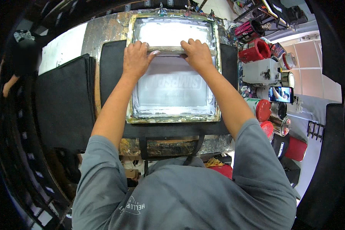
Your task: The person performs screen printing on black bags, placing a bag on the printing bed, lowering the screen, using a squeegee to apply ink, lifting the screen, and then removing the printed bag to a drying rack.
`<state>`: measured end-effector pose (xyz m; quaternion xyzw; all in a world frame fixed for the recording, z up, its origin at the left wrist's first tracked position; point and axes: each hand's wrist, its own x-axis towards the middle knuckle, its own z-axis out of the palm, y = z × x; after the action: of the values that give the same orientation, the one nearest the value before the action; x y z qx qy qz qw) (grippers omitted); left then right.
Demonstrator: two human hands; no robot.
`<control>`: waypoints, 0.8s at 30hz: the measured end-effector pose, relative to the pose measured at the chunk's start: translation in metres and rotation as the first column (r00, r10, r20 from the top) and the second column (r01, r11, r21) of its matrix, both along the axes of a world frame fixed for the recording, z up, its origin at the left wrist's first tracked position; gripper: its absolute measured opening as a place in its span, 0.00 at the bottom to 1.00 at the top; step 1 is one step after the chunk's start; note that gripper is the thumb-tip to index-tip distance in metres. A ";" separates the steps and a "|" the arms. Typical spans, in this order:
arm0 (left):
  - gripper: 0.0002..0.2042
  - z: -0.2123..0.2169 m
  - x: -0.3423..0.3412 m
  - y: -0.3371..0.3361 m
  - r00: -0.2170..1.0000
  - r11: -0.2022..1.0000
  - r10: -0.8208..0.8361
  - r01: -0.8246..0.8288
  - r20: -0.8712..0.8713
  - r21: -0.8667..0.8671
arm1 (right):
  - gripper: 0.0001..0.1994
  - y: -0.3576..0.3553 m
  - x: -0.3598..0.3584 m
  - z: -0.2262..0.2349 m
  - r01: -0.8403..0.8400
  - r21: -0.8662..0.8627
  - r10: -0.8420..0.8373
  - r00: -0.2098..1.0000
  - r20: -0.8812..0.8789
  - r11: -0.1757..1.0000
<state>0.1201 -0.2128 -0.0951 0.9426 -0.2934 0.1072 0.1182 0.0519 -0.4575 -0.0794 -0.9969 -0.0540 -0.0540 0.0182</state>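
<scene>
Both arms reach forward over a screen printing frame (174, 119), whose edges are smeared with white ink. Across its upper part lies a squeegee (166, 50) with a long wooden handle. My left hand (136, 59) is closed on the squeegee's left end, its thumb on the near side. On the right end, my right hand (197, 54) grips it with the fingers over the top. White ink covers the mesh beyond the squeegee, and pale lettering shows in the mesh on the near side. Beneath the frame lies a black fabric bag (161, 130) with its straps hanging toward me.
A stack of black fabric pieces (65, 103) lies on the left. Paint cans, including a red can (254, 50), and jars crowd the right side. Among them stands a phone (281, 94) with its screen lit. Another person (27, 57) is at the far left.
</scene>
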 end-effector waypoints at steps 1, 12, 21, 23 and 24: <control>0.24 -0.003 -0.006 0.002 1.000 1.000 -0.011 0.011 0.014 0.007 | 0.16 0.003 -0.010 0.000 0.003 0.001 -0.003 1.000 0.002 1.000; 0.23 0.000 -0.152 0.060 0.998 0.997 -0.022 0.018 0.051 0.076 | 0.10 0.057 -0.158 -0.003 -0.022 0.027 0.020 0.996 0.082 0.999; 0.57 0.016 -0.199 0.110 0.996 0.999 0.038 -0.039 -0.077 -0.013 | 0.15 0.064 -0.170 0.024 0.024 -0.057 -0.033 0.986 -0.164 0.998; 0.62 0.011 -0.211 0.145 0.950 0.979 0.186 -0.158 -0.252 0.129 | 0.17 0.073 -0.181 0.024 0.027 -0.028 -0.031 0.987 -0.156 0.999; 0.62 0.001 -0.216 0.158 0.930 0.960 0.235 -0.177 -0.281 0.218 | 0.18 0.079 -0.192 0.023 0.022 0.008 -0.020 0.990 -0.137 1.000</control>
<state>-0.0956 -0.0552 -0.0939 0.9804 -0.1795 -0.0554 0.0600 -0.1396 -0.3784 -0.0565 -0.9987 -0.0419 0.0140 0.0262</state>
